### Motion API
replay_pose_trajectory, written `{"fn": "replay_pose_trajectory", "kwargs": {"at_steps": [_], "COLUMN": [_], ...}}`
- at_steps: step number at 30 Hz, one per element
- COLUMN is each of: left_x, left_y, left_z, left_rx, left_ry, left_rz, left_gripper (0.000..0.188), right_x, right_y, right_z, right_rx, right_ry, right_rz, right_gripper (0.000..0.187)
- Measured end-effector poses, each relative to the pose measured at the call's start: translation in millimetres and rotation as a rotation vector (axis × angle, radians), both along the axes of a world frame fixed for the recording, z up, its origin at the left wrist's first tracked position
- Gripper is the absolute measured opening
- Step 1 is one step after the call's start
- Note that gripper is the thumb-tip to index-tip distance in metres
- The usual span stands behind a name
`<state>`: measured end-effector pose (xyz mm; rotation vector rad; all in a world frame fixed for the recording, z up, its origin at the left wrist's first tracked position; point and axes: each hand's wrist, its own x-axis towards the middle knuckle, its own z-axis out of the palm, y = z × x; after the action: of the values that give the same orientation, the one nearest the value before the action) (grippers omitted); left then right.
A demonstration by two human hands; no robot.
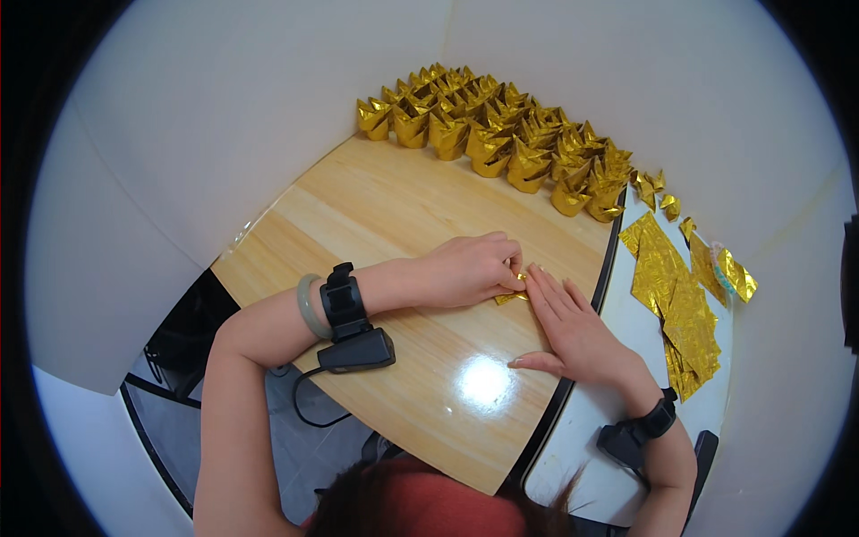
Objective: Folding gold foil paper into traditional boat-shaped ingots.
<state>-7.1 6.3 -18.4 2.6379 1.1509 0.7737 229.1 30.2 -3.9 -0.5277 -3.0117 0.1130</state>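
On the wooden tabletop (394, 206), a small piece of gold foil paper (511, 297) lies mostly covered by my fingers. My left hand (467, 271) is closed, its thumb and fingers pinching the foil. From the right, my right hand (577, 333) lies flat with fingers stretched out and thumb apart, its fingertips touching the foil's edge. How the foil is folded under the fingers is hidden.
Several rows of folded gold foil ingot shapes (490, 148) stand along the far edge. Loose gold foil sheets (689, 327) lie on the white surface (577, 456) at right, near a beaded bracelet (721, 270). Pale walls enclose the table's far side.
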Motion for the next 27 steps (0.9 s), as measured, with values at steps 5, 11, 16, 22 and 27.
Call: {"fn": "replay_pose_trajectory", "kwargs": {"at_steps": [5,11,16,22,27], "left_x": [-0.1,-1.4,-0.3,-5.8,-8.4], "left_y": [0.1,-2.5,-2.8,1.6,12.2], "left_z": [0.1,0.6,1.5,2.4,-4.9], "left_rx": [-0.024,-0.006,-0.022,0.012,-0.156], "left_ry": [0.022,0.03,0.025,0.03,-0.062], "left_rz": [0.009,-0.01,-0.002,-0.023,-0.038], "left_gripper": [0.013,0.016,0.021,0.023,0.022], "right_x": [8.3,21.1,31.4,19.1,15.6], "right_y": [1.3,1.9,10.3,11.2,6.2], "right_z": [13.2,24.7,28.9,43.4,36.9], "right_rx": [0.017,0.052,0.132,-0.567,-0.91], "right_ry": [-0.213,-0.275,-0.215,-0.03,0.122], "right_rz": [-0.079,-0.149,-0.189,-0.449,-0.28], "right_gripper": [0.106,0.103,0.085,0.058,0.051]}}
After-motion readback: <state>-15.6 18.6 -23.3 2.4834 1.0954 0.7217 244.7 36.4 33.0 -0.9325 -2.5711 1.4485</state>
